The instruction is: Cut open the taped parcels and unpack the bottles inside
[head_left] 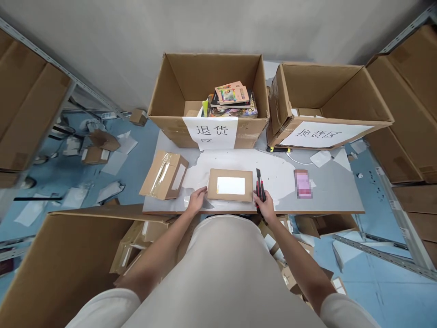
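A small flat cardboard box [230,197] with a white label lies on the work table in front of me. At its left end is my left hand [196,200], fingers together and gripping the edge by the lower left corner. My right hand [266,205] is closed around a black and red utility knife [258,182], whose tip points away from me. This hand is close beside the box's right edge; whether it touches the cardboard is hard to tell.
A taped carton [159,180] stands left on the table [337,193]. Behind are a large carton [170,132] holding books and another open carton [278,105]. A yellow-black tool [279,149] and a pink blurred item [302,184] lie rightward. A big open carton [68,255] is lower left.
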`<control>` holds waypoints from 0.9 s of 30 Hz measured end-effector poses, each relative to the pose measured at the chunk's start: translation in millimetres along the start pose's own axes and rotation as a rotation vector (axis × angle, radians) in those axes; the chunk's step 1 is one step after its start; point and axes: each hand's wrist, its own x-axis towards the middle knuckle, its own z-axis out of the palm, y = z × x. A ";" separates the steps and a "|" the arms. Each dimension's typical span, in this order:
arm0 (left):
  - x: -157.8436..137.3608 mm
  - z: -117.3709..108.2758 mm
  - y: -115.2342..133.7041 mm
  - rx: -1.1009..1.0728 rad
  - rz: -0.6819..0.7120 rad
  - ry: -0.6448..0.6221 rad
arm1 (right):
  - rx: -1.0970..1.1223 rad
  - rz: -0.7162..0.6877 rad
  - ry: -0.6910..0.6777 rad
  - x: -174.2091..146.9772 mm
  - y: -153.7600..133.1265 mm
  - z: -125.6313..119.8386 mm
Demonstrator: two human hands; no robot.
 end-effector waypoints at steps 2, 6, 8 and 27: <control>-12.6 2.4 -10.1 -0.028 -0.001 -0.025 | 0.002 0.036 -0.021 -15.3 10.0 0.2; -26.7 13.9 -17.3 -0.133 0.018 -0.078 | -0.071 0.102 -0.004 -25.7 15.8 4.9; -27.8 16.0 -12.5 -0.137 -0.006 -0.041 | -0.086 0.098 0.035 -21.2 8.1 4.3; -12.4 27.1 51.1 0.536 0.769 -0.047 | -0.593 -0.420 -0.180 41.8 -90.4 -15.8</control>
